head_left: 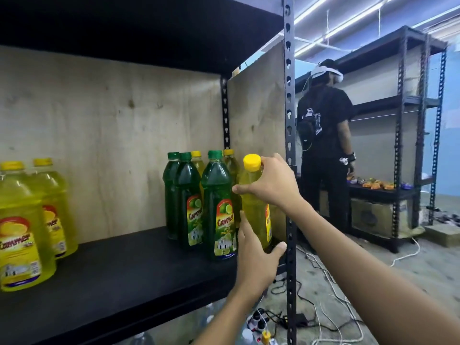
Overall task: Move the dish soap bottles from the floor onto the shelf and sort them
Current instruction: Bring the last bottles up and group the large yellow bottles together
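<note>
A slim yellow dish soap bottle (254,215) with a yellow cap stands at the right end of the black shelf (119,275). My right hand (271,181) grips its neck and shoulder. My left hand (256,255) cups its lower body. Just left of it stand three green bottles (217,207) with two more yellow bottles (230,160) behind them. Two large yellow bottles (21,227) stand at the shelf's left end.
The shelf's metal upright (290,145) rises just right of the held bottle. Cables and a power strip (258,322) lie on the floor below. A person (326,145) in black wearing a headset stands at another rack (398,190) at the right.
</note>
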Demonstrator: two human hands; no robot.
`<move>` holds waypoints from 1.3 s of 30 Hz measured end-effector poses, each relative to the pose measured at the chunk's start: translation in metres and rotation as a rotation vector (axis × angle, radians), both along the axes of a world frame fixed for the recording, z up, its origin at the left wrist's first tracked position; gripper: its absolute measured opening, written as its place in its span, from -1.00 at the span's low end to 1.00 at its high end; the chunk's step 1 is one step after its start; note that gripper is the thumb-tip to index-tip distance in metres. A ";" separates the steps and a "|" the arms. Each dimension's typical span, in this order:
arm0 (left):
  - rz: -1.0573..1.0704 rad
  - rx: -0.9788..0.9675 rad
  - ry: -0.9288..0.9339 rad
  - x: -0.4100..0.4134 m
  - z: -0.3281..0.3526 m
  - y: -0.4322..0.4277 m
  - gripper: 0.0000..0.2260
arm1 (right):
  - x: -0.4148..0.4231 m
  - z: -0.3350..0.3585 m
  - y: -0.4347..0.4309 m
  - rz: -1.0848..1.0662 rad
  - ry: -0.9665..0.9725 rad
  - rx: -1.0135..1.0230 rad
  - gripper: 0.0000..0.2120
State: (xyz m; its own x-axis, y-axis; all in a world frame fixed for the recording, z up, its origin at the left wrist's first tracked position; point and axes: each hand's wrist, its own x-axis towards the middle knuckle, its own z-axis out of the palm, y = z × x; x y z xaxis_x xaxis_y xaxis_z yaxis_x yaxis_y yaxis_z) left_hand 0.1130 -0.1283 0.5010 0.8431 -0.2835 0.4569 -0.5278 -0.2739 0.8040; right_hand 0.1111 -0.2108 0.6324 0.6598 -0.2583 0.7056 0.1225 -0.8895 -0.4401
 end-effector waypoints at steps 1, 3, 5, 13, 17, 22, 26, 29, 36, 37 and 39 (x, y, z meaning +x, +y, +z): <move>-0.007 -0.043 0.003 -0.004 -0.004 -0.006 -0.01 | -0.004 -0.003 0.001 -0.017 -0.011 -0.007 -0.50; 0.032 -0.134 -0.001 -0.004 -0.006 -0.017 -0.03 | -0.011 -0.009 0.004 -0.028 -0.012 -0.021 -0.46; 0.114 -0.183 0.002 0.003 -0.005 -0.023 -0.14 | -0.018 -0.010 0.004 -0.014 0.053 -0.073 -0.38; 0.014 -0.117 -0.092 0.034 -0.024 0.008 -0.78 | -0.051 -0.018 0.008 0.359 0.312 -0.502 -0.57; -0.040 -0.112 -0.215 0.022 -0.013 0.042 -0.55 | -0.065 -0.001 0.026 0.409 0.082 -0.217 -0.59; -0.132 -0.240 -0.184 0.003 0.009 0.097 -0.64 | -0.063 0.027 0.066 0.455 -0.030 -0.009 -0.54; -0.058 -0.225 -0.159 0.008 0.018 0.173 -0.64 | -0.051 0.037 0.115 0.654 0.095 -0.028 -0.58; 0.029 -0.206 -0.117 0.011 0.017 0.244 -0.64 | -0.033 0.030 0.168 0.823 0.132 0.012 -0.45; 0.229 -0.190 -0.025 0.012 0.017 0.380 -0.40 | 0.025 0.006 0.287 0.968 0.129 0.364 -0.57; 0.245 -0.177 -0.008 0.013 0.019 0.391 -0.39 | 0.035 0.005 0.304 0.955 0.137 0.392 -0.56; 0.266 -0.162 0.027 0.016 0.022 0.408 -0.41 | 0.052 0.003 0.334 0.903 0.131 0.416 -0.38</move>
State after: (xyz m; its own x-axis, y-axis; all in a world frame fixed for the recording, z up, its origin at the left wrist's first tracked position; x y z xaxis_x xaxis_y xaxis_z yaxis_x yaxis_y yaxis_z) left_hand 0.1289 0.2796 0.5232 0.8904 0.0231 0.4547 -0.4328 -0.2669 0.8611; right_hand 0.1629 0.1229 0.6353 0.7965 0.1684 0.5807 0.6042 -0.2597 -0.7534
